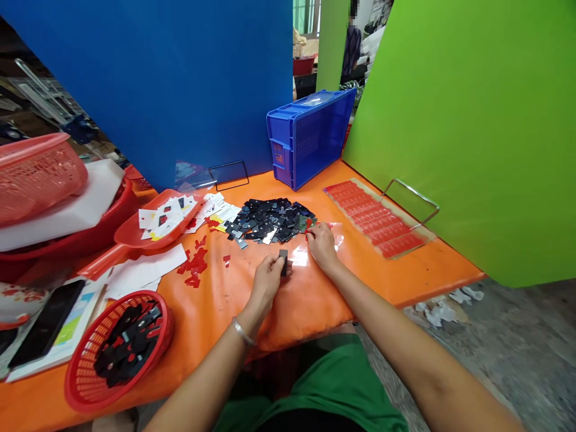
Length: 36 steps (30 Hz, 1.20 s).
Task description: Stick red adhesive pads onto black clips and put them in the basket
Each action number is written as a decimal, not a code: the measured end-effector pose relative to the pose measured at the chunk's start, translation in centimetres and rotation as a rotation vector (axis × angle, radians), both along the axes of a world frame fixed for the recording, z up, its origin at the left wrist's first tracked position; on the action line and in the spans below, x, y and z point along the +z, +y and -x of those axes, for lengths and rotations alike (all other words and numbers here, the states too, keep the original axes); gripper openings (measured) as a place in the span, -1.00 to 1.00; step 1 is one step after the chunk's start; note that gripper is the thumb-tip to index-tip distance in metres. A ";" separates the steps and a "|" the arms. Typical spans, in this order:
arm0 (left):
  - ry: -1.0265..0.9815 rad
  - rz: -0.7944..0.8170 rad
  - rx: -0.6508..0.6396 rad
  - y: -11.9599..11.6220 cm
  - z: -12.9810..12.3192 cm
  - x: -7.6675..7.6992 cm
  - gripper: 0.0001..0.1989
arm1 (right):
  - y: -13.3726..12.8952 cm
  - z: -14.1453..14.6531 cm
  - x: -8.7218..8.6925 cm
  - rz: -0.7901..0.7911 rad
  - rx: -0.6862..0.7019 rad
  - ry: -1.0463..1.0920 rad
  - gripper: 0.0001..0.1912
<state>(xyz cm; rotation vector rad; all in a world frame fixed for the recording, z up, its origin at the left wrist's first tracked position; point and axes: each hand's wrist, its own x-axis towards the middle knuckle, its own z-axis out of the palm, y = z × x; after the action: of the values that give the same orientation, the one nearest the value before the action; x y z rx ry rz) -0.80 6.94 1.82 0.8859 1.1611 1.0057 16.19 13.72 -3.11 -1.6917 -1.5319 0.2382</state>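
My left hand (269, 276) grips a small flat black rectangular piece (283, 262), held upright just above the orange table top. My right hand (323, 245) is closed in a pinch at the right edge of a heap of small black pieces (270, 219). A small bit of red shows at its fingertips, mostly hidden by the fingers. Loose red tabs (194, 264) lie scattered left of my left hand, with a single red tab (227, 261) apart from them. Right of my right hand lies a sheet with rows of red stickers (378, 219).
A red basket (166, 327) holding black pieces stands at the front left. Behind it are white papers (144, 270), a phone (47, 324) and a red scoop (121, 234) with paper bits. A blue crate (281, 147) stands at the back, between blue (180, 78) and green panels (472, 132).
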 end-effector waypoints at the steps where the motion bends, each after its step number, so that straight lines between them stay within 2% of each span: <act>1: 0.025 -0.036 -0.010 1.1 -0.8 0.1 -0.76 | 0.0 0.1 0.0 -0.001 -0.011 0.000 -0.83; 7: 0.203 -0.171 -0.066 7.4 -5.1 -0.1 -0.87 | 0.1 0.1 0.5 0.012 -0.044 -0.007 -0.90; 10: 0.270 -0.184 -0.043 8.9 -6.0 -0.6 -0.88 | -0.1 0.1 0.6 -0.009 -0.030 0.000 -0.91; 13: 0.344 -0.184 -0.014 9.5 -6.4 -1.1 -0.87 | -0.3 0.1 0.7 -0.030 -0.011 0.030 -0.90; 20: 0.420 -0.158 0.033 9.3 -7.0 -1.5 -0.88 | -0.6 -0.2 0.7 -0.161 0.006 0.232 -0.93; 23: 0.407 -0.143 0.052 9.3 -7.3 -1.5 -0.87 | -0.7 -0.4 0.8 -0.175 -0.056 0.359 -0.96; 28: 0.324 -0.136 0.084 9.0 -7.1 -0.3 -0.88 | -0.6 -0.4 0.9 -0.202 -0.056 0.434 -0.93; 32: 0.164 -0.123 0.081 6.8 -5.1 1.3 -0.88 | -0.2 -0.3 0.5 -0.214 -0.057 0.435 -0.92; 36: -0.085 0.065 0.033 2.6 -1.7 1.8 -0.90 | 0.1 -0.3 1.2 -0.177 -0.062 0.476 -0.88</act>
<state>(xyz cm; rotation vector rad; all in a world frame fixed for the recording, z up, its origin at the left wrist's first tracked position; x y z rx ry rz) 0.94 9.56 3.65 0.7681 1.1332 1.0170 16.54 13.79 -1.94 -1.4144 -1.1115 0.4261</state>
